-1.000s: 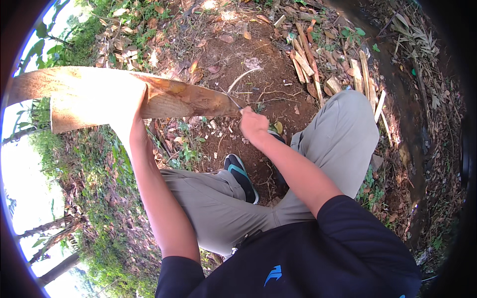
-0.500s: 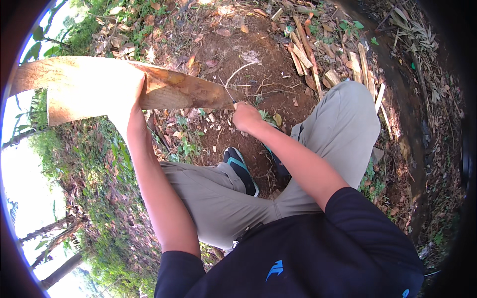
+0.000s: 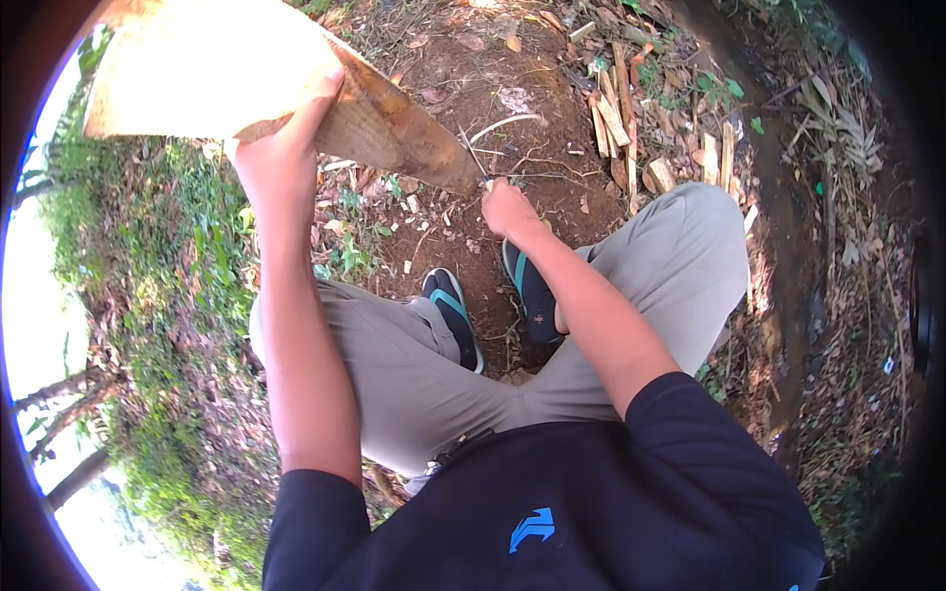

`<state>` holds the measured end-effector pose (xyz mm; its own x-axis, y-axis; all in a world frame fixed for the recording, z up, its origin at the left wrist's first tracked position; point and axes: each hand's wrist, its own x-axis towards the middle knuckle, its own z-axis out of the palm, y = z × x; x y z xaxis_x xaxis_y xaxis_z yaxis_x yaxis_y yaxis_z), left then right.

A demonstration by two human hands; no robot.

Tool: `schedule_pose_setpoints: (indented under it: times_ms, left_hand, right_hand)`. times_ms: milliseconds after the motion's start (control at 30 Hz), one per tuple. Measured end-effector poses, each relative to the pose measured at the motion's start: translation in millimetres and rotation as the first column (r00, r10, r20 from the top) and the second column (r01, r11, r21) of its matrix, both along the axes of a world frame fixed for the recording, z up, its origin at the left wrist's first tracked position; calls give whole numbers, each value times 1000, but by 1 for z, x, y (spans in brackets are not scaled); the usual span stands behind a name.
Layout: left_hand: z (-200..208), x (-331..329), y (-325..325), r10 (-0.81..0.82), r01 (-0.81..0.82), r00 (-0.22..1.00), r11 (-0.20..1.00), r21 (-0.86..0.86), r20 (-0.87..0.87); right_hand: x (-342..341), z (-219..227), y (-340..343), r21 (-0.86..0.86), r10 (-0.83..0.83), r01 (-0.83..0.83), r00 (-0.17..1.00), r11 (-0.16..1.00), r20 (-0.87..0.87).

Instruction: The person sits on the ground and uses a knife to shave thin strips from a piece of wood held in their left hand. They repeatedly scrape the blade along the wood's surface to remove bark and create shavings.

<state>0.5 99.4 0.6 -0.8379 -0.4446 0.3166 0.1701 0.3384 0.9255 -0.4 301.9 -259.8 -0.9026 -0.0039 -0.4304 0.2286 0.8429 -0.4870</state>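
My left hand (image 3: 281, 163) grips a large, pale piece of wood (image 3: 399, 128), its thumb lying along the edge. Sunlight bleaches the wide part of the wood, while its shaded side narrows toward my right hand. At that narrow end my right hand (image 3: 507, 207) is closed around the handle of a thin-bladed knife (image 3: 474, 154). The blade points up and away beside the tip of the wood; whether it touches cannot be made out. The handle is mostly hidden by my fingers.
Split wood sticks (image 3: 613, 113) lie on the ground at the far right, and shorter pieces (image 3: 662, 175) lie by my right knee. Pale chips (image 3: 412, 204) are scattered on the soil below the wood. My sandalled feet (image 3: 453, 313) stand beneath my hands. Plants (image 3: 187, 286) cover the left side.
The wood has tilted, its wide end rising in the picture and its narrow end pointing lower right. My left hand has moved up with it; my right hand has shifted slightly right, still holding the knife.
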Motion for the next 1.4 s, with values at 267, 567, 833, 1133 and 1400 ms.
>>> schedule_pose_setpoints:
  times_ms: [267, 567, 833, 1133, 1400]
  left_hand:
    - [-3, -2, -16, -44, 48, 998, 995, -87, 43]
    - [1, -3, -10, -51, 54, 998, 995, -86, 32]
    - [-37, -11, -48, -134, 76, 984, 912, -402, -118]
    - [-64, -11, -70, 135, -134, 977, 991, -16, 163]
    - [-39, -14, -34, -38, 60, 992, 980, -191, 119]
  right_hand:
    - [0, 18, 5, -24, 92, -90, 994, 996, 67]
    - [8, 36, 4, 31, 66, -66, 998, 997, -8]
    - [-23, -10, 18, -412, 79, 94, 920, 906, 384]
    - [13, 67, -28, -53, 61, -64, 997, 997, -53]
    - [7, 0, 23, 96, 102, -101, 995, 990, -6]
